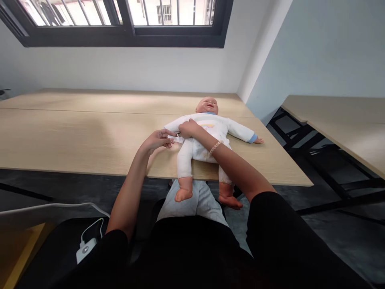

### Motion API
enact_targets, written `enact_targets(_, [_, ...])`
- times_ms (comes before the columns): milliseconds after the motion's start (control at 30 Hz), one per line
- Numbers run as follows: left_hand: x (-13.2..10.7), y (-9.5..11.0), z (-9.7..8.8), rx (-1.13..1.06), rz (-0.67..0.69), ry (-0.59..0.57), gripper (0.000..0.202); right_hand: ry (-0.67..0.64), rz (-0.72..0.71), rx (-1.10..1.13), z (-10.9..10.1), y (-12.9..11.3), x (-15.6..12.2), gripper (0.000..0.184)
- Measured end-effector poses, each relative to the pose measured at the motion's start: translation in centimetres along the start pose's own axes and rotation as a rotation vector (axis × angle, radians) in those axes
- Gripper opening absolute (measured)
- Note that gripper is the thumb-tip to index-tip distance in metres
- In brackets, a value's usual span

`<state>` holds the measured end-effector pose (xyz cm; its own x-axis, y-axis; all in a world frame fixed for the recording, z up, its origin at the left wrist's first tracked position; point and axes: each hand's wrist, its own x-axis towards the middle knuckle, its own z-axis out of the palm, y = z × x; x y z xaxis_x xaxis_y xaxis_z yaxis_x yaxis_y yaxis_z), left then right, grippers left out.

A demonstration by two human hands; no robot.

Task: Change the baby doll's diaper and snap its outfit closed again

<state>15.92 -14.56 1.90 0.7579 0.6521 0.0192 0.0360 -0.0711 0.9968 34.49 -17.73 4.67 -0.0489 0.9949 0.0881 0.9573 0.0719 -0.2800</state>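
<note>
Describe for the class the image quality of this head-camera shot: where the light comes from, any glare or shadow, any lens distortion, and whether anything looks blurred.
In the head view, the window is blown out to near white by daylight, the wooden tabletop carries a soft, dim patch of shadow, the wide lens bends the table's edges, and the baby doll looks fairly sharp, with no obvious motion blur.

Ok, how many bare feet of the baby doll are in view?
2: one foot on the view's left, the other on its right, both past the near edge of the table.

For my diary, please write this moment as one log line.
left hand: holds white strip | right hand: on baby doll's white suit | under: wooden table
</note>
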Motion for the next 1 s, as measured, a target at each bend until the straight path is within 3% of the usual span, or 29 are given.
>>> enact_targets(133, [-0.2, 2.1, 2.4, 0.017, 0.175, 0.08, 0.034, 0.004, 0.018, -0.076, -1.3, 0.4, 0.2, 0.014])
enact_targets(267, [1.3, 3.6, 5.2, 0.053, 0.287, 0.116, 0.024, 0.22, -0.009, 0.033, -4.2, 2.6, -3.5, 0.028])
enact_targets(333, [2.1, 4.0, 6.5, 0.108, 0.347, 0.122, 0.024, 0.245, -0.034, 0.095, -4.8, 4.0, -6.0, 0.026])
enact_targets(467, [2.7, 4.7, 9.1, 0.276, 0.44, 0.115, 0.03, 0.155, 0.025, 0.133, -3.5, 5.3, -9.5, 0.034])
enact_targets(600, [2.5, 5.0, 11.1, 0.427, 0.471, 0.012, 0.033, 0.153, 0.042, 0.036, -1.7, 5.0, -9.8, 0.039])
enact_targets(767, [3.0, 3.9, 11.9, 0.471, 0.497, 0.052, 0.031, 0.216, 0.02, 0.091, -0.9, 5.1, -9.4, 0.035])
enact_targets(1000, [3.6, 2.1, 11.6, 0.498, 0.48, 0.145, 0.037, 0.547, 0.128, 0.567, -0.3, 6.4, -9.4, 0.033])
